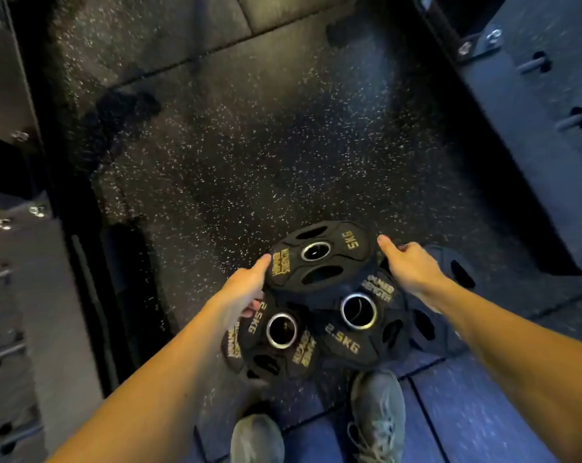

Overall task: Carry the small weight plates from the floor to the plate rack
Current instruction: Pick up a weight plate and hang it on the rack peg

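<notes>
Both hands (246, 289) (413, 265) grip round rubber 5KG plate (319, 259).

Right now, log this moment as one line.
left hand: holds 5KG plate | right hand: holds same plate | 2.5KG plates: beneath | rack: not reached

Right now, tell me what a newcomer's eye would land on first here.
First, the cluster of black weight plates at bottom centre: a 5KG plate lying on top of two 2.5KG plates. The left hand and right hand grip the 5KG plate's opposite edges. Around them spreads the dark speckled rubber floor, with grey shoes at the bottom edge.
</notes>
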`<state>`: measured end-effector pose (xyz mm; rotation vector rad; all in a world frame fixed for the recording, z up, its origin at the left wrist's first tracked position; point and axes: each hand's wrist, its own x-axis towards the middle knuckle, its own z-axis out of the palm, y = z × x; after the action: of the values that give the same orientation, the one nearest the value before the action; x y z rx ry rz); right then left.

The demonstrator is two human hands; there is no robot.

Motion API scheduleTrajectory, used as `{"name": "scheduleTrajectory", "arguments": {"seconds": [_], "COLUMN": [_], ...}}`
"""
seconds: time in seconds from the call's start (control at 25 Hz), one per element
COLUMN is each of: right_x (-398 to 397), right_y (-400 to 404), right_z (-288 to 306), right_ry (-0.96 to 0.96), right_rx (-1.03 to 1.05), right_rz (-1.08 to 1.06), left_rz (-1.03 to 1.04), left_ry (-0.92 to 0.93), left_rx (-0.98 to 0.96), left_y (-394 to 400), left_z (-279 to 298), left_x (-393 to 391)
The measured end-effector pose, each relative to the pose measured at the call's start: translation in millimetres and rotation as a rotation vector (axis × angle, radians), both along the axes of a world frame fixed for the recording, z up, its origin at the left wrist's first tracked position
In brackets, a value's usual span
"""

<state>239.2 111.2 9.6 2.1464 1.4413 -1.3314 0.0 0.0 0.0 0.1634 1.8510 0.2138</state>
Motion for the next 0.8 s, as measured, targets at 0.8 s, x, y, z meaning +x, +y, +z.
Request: {"name": "scheduleTrajectory", "arguments": {"seconds": [0.8], "right_x": [2.7], "right_y": [-58.2], "right_z": [38.0], "right_ry": [0.418], "right_rx": [-0.265], "right_rz": [-0.462], "left_rz": [0.445], "left_ry": [-0.023], "left_rx": [0.038], "left_y": [-77.4], "left_z": [36.2], "left_x": [30.2]}}
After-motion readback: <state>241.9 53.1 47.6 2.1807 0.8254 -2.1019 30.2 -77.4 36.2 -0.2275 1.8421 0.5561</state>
